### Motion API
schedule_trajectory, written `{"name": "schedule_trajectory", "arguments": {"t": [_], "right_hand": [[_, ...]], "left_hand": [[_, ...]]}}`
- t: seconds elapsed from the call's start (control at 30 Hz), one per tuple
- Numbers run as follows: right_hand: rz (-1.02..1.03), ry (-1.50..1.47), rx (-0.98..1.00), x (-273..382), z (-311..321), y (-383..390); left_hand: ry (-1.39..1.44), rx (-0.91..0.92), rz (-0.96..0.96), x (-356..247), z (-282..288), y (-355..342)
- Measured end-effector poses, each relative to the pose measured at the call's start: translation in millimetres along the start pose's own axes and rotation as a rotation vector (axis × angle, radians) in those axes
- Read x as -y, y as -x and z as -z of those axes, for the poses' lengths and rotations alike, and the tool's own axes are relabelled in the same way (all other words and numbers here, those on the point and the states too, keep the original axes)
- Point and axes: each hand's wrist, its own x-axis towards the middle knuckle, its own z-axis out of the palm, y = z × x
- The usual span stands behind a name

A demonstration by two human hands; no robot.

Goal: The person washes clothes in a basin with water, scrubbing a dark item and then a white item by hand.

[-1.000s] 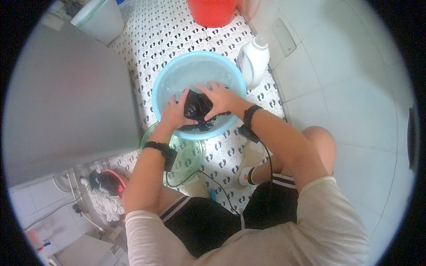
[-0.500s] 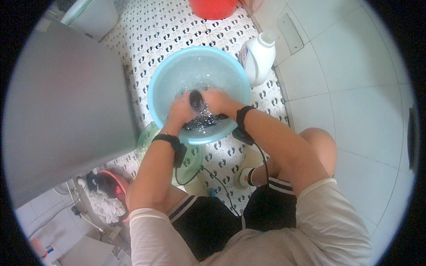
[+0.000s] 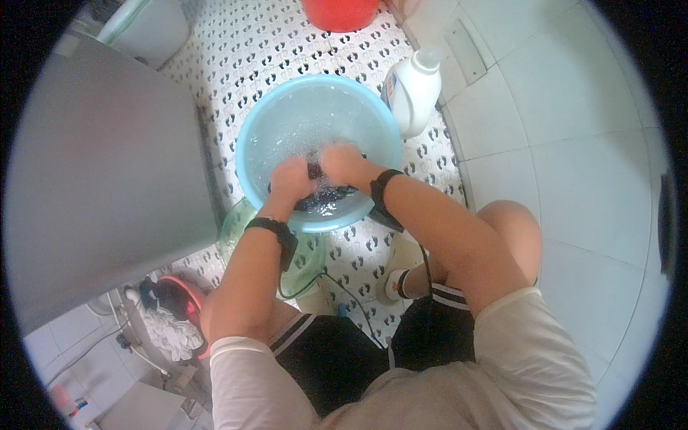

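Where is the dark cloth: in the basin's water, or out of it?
In, at least partly: the dark cloth lies in bubbly water inside the blue basin, a piece showing between the left hand and right hand.

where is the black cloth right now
In the head view, the black cloth is in the water in the near half of the light-blue basin, between and just below the left hand and right hand.

Two bare hands (image 3: 292, 179) (image 3: 340, 163) dip into one blue basin (image 3: 241, 147) before me, the dark cloth (image 3: 325, 196) between them too blurred to count; one white bottle (image 3: 414, 97) stands beyond the right hand, one green basin (image 3: 308, 259) behind the left hand, one red container (image 3: 340, 14) farther ahead.
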Motion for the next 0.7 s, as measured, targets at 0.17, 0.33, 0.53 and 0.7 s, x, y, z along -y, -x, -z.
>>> {"name": "schedule_trajectory", "arguments": {"t": [0.17, 0.33, 0.53, 0.7], "right_hand": [[-0.012, -0.21, -0.098, -15.3, 21.6, 1.7], [0.001, -0.414, 0.048, -37.8, 60.5, 5.7], [0.018, -0.362, -0.2, -16.3, 91.1, 15.7], [0.124, -0.283, -0.576, -1.9, 115.2, 27.6]], "left_hand": [[0.282, -0.137, -0.237, 24.4, 16.9, -1.7], [0.469, -0.047, -0.13, 25.5, 52.6, 19.6], [0.455, -0.46, -0.133, 31.2, 74.6, 35.0], [0.702, -0.436, -0.119, 8.0, 118.0, 48.6]]}}
